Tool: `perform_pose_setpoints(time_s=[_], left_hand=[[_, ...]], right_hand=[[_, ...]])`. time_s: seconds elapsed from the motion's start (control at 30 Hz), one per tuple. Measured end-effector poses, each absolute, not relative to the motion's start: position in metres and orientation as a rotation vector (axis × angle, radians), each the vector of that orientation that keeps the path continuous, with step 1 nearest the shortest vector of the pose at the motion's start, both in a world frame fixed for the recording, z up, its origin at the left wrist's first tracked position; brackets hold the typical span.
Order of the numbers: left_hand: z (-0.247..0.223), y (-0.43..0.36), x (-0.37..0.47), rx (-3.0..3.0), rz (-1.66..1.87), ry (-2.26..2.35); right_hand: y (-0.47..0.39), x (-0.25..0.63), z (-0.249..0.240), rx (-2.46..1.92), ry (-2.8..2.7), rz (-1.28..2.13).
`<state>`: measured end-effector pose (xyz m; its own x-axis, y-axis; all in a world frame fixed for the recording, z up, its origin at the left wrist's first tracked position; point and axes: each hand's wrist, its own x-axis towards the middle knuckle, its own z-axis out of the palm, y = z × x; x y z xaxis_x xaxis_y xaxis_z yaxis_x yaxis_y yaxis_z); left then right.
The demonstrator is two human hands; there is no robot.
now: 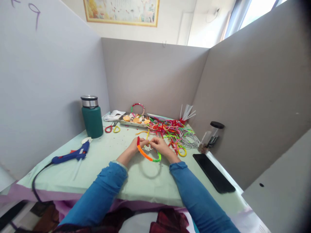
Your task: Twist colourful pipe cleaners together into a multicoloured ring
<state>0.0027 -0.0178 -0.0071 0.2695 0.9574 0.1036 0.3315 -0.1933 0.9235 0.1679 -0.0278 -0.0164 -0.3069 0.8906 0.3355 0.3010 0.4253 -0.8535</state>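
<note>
Both hands meet over the middle of the table [73, 174], working a curved pipe-cleaner loop [147, 155] — red at its left end, orange along the bend, green at the right. The left hand [136, 145] pinches the red end with its fingers closed on it; the right hand [161, 146] is closed on the upper part of the loop near the green end, though the fingertips are too small to make out exactly. The loop hangs just above the table, casting a ring of shadow.

Behind the hands lies a tangled heap of pipe cleaners [171, 129], a metal tray [132, 122] of shell-like pieces, and small scissors [112, 128]. A glue gun [71, 156] rests to the left with its cord trailing off the edge, near a green flask [92, 117].

The likely slip — the joined colours could untwist if either pinch loosens, and a sleeve could drag the loose heap or snag the cord.
</note>
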Motion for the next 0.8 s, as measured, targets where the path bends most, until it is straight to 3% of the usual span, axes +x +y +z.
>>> perform_pose_setpoints(time_s=[0.4, 0.8], left_hand=[[-0.0058, -0.0184, 0.0027, 1.665, 0.932, 1.206], [-0.0011, -0.0246, 0.0030, 1.704, 0.910, 1.222]], right_hand=[[-0.0282, 0.1691, -0.0175, -1.027, -1.881, 0.835], [-0.0307, 0.1637, -0.0156, -1.110, -1.983, 0.464]])
